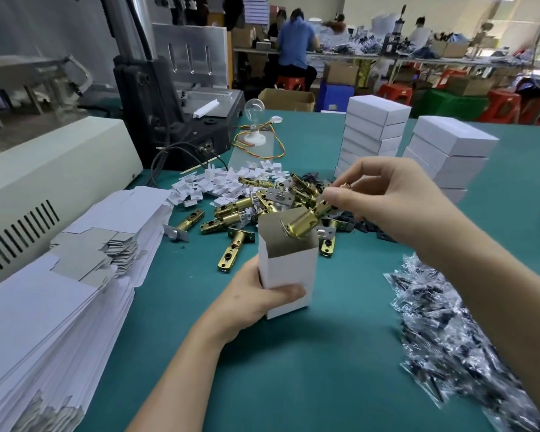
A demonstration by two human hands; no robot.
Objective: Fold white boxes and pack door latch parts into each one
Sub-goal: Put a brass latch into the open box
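My left hand point(250, 302) grips an upright white box point(289, 269) with its top flap open, standing on the green table point(293, 369). My right hand point(384, 198) pinches the far end of a brass door latch point(306, 221), whose round end hangs tilted over the box's open mouth. A heap of more brass latches point(240, 213) lies just behind the box. Beyond them are small white plastic pieces point(219, 185).
Flat unfolded box blanks point(60, 291) are stacked at the left beside a beige machine point(53, 169). Two stacks of closed white boxes point(374, 132) stand at the back right. Clear bags of dark screws point(449, 332) lie at the right. A bulb on a wired socket point(254, 120) sits behind.
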